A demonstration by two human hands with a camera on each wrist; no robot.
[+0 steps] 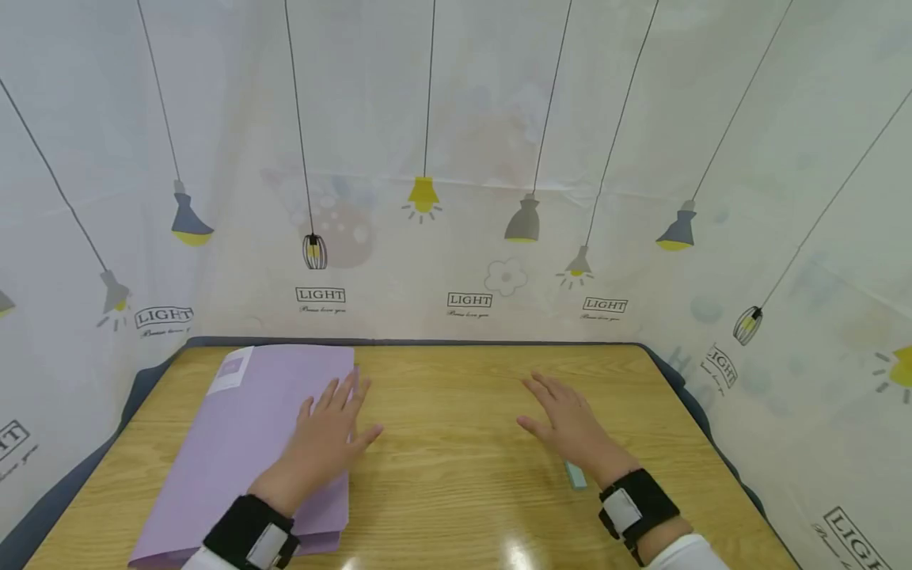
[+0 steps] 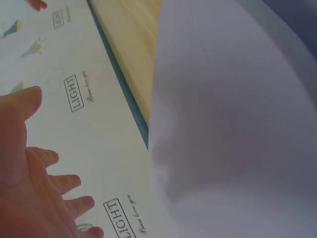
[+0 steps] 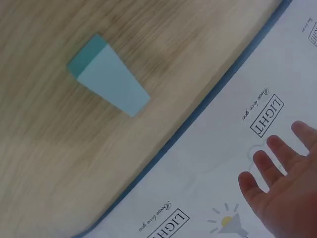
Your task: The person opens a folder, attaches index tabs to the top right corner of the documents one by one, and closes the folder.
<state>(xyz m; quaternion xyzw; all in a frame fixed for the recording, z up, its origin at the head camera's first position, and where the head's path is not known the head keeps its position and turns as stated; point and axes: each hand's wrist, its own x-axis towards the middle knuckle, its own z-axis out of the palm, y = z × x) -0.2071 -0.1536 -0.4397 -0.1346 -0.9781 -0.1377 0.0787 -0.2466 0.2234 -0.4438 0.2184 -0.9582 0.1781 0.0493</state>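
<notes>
A large purple folder (image 1: pixel 235 443) with a white label at its far left corner lies on the left side of the table. Over its right edge my left hand (image 1: pixel 324 434) hovers with fingers spread, holding nothing. The left wrist view shows the folder's pale surface (image 2: pixel 223 109) beside that hand. My right hand (image 1: pixel 568 423) is held above the table on the right, its fingers extended and holding nothing. Below its wrist lies a small light-teal block (image 3: pixel 111 77), partly hidden by the hand in the head view.
The wooden table (image 1: pixel 442 459) has a dark blue edge (image 1: pixel 470 343). A pale curtain (image 1: pixel 399 103) printed with hanging lamps and the word LIGHT surrounds its back and sides. Black bands (image 1: pixel 644 503) with grey pieces circle both wrists.
</notes>
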